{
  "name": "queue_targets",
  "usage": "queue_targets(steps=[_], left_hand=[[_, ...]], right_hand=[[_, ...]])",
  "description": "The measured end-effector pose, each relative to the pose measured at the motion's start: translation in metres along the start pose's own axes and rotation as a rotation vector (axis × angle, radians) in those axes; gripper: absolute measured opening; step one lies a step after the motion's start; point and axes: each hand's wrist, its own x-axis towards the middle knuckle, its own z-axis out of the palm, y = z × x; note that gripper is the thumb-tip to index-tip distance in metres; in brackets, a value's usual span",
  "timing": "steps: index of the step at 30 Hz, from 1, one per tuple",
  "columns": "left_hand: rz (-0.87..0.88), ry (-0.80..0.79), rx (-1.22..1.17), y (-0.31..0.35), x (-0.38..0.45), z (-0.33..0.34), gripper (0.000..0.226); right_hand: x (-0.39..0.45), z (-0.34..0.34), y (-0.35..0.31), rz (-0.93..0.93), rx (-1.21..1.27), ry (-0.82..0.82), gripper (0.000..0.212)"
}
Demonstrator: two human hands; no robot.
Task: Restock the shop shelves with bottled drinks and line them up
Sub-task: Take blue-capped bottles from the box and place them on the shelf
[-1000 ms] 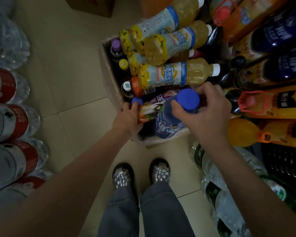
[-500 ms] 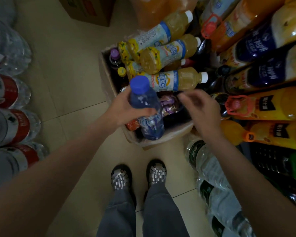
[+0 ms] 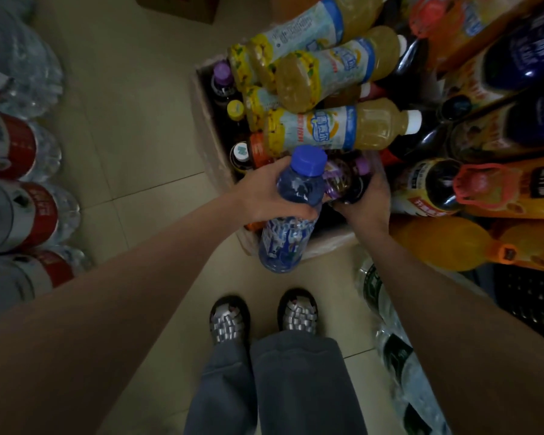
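Left hand (image 3: 264, 196) grips a blue-capped clear plastic bottle of blue drink (image 3: 291, 215) around its shoulder, above the open cardboard box (image 3: 208, 133) on the floor. Right hand (image 3: 363, 199) clasps a dark purple-labelled bottle (image 3: 343, 180) just beside it. Both probably full and heavy, walls slick; mid-body holds seem safest.

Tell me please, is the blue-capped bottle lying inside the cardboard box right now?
No, the left hand grips the blue-capped bottle by its upper body and holds it upright above the near edge of the cardboard box.
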Motion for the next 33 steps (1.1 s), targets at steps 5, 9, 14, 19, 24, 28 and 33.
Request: queue_targets(steps=[5,9,14,19,24,28,33], left_hand=[[-0.028,0.014,0.019,0.001,0.001,0.004,0.082],[-0.034,0.019,0.031,0.001,0.004,0.007,0.061],[-0.036,0.087,0.024,0.002,0.001,0.014,0.066],[-0.063,0.212,0.081,0.029,-0.025,0.025,0.079],[-0.033,0.243,0.132,0.127,-0.086,0.013,0.091],[0.096,0.202,0.176,0.232,-0.15,0.002,0.073],[0.253,0.08,0.298,0.365,-0.237,-0.002,0.06]], right_hand=[[-0.031,0.006,0.016,0.015,-0.273,-0.021,0.082],[-0.016,0.014,0.005,-0.007,-0.38,-0.068,0.089],[-0.022,-0.012,-0.01,0.128,-0.231,-0.015,0.089],[-0.032,-0.101,-0.048,0.145,-0.251,-0.057,0.094],[-0.057,-0.229,-0.118,0.036,-0.334,-0.14,0.09],[-0.104,-0.343,-0.165,0.03,-0.19,-0.071,0.088],[-0.195,-0.474,-0.191,0.271,0.617,-0.003,0.059]])
